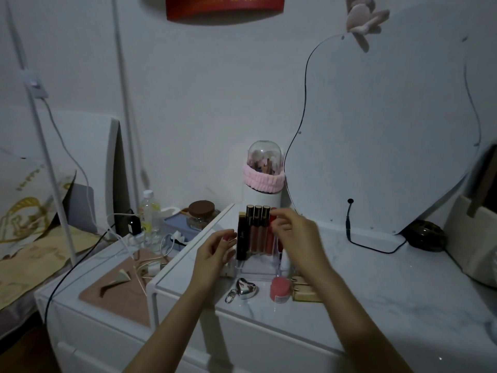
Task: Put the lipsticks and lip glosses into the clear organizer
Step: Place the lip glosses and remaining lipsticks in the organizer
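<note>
A: Organizer [254, 267] sits mid-table; a black tube [242, 239] and three glosses [258, 228] stand upright in its back row.

B: Hands?

A: Right hand [291, 234] is at the organizer's 1 o'clock, fingers curled round a red tube [272, 232] next to the glosses; it looks partly seated, hard to confirm. Left hand [215, 251] is at 9 o'clock, fingers loosely bent, holding nothing, close to the black tube; contact cannot be told.

B: Remaining?

A: At 6 o'clock on the table [376, 278]: a silver heart [245, 288], a pink pot [279, 289] and a beige item [305, 290]. Whether these count as lip products is unclear. Judged: mostly done.
</note>
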